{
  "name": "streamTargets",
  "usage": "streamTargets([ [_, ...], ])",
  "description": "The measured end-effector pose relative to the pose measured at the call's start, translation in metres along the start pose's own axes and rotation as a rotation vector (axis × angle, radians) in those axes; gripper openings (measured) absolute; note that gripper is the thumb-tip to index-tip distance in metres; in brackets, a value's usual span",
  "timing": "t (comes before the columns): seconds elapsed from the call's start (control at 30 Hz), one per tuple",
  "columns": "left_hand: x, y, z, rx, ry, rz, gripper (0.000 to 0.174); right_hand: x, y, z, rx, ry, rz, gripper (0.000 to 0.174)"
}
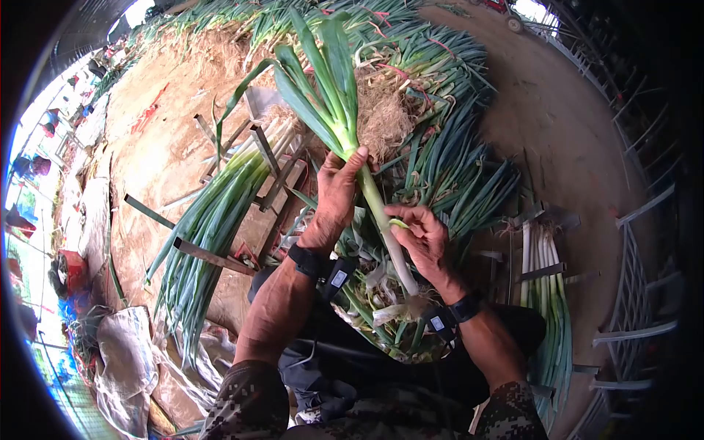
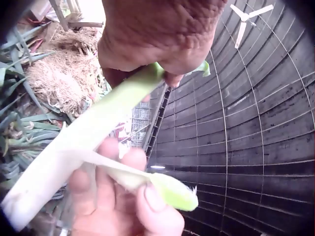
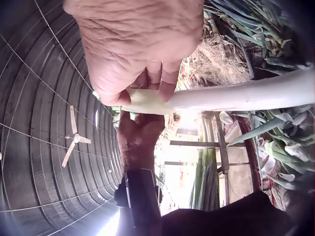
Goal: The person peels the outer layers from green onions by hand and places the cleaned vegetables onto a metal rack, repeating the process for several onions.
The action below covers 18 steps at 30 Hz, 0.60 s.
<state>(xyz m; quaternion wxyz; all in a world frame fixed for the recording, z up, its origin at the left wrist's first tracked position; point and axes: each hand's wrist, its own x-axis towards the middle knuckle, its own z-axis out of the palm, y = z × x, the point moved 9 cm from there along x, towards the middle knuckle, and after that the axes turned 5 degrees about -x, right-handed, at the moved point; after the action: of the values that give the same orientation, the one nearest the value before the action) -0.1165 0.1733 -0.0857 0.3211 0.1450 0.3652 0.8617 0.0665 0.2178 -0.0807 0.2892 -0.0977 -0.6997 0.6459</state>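
Observation:
My left hand [image 1: 337,192] grips a long green onion [image 1: 372,194] where the white stalk turns green, its leaves fanning upward and its root end pointing down toward my lap. My right hand [image 1: 424,238] is beside the lower stalk and pinches a strip of outer skin [image 2: 173,191] between thumb and fingers. In the left wrist view, this strip stands away from the stalk but still joins it at one end. The right wrist view shows the pale stalk [image 3: 241,94] running sideways past both hands.
Bundled green onions lie on a metal rack [image 1: 213,257] at left and another rack [image 1: 543,270] at right. A large pile of green onions [image 1: 469,176] with roots spreads ahead. Peeled scraps [image 1: 381,315] lie below my hands; a white sack [image 1: 126,359] is at lower left.

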Motion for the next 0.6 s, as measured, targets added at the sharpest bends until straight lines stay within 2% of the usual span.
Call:
streamTargets([
  [0.1,0.005,0.004,-0.004,-0.112,0.03,0.023,0.022,-0.009,0.012,0.001,0.151,0.029,0.109,0.022],
  [0.13,0.01,0.007,-0.01,-0.117,0.027,0.043,0.022,-0.013,0.011,-0.003,0.102,0.042,0.134,0.021],
  [0.23,0.018,0.022,-0.022,-0.075,0.027,0.149,0.019,-0.029,0.001,0.007,-0.086,-0.167,0.287,0.017],
  [0.27,0.019,0.028,-0.025,-0.053,0.04,0.167,0.019,-0.036,0.0,0.013,-0.136,-0.246,0.288,0.016],
  [0.3,0.02,0.035,-0.027,-0.03,0.053,0.184,0.019,-0.046,0.0,0.021,-0.192,-0.368,0.38,0.017],
  [0.37,0.021,0.045,-0.035,0.003,0.12,0.224,0.019,-0.073,0.017,0.031,-0.457,-0.657,0.439,0.023],
  [0.47,0.017,0.058,-0.034,0.001,0.149,0.237,0.02,-0.138,0.07,0.031,-0.688,-1.063,0.566,0.032],
  [0.57,0.014,0.062,-0.031,-0.016,0.122,0.233,0.023,-0.147,0.072,0.031,-0.628,-1.036,0.461,0.043],
  [0.6,0.014,0.062,-0.03,-0.025,0.102,0.234,0.024,-0.133,0.059,0.033,-0.697,-0.964,0.399,0.042],
])
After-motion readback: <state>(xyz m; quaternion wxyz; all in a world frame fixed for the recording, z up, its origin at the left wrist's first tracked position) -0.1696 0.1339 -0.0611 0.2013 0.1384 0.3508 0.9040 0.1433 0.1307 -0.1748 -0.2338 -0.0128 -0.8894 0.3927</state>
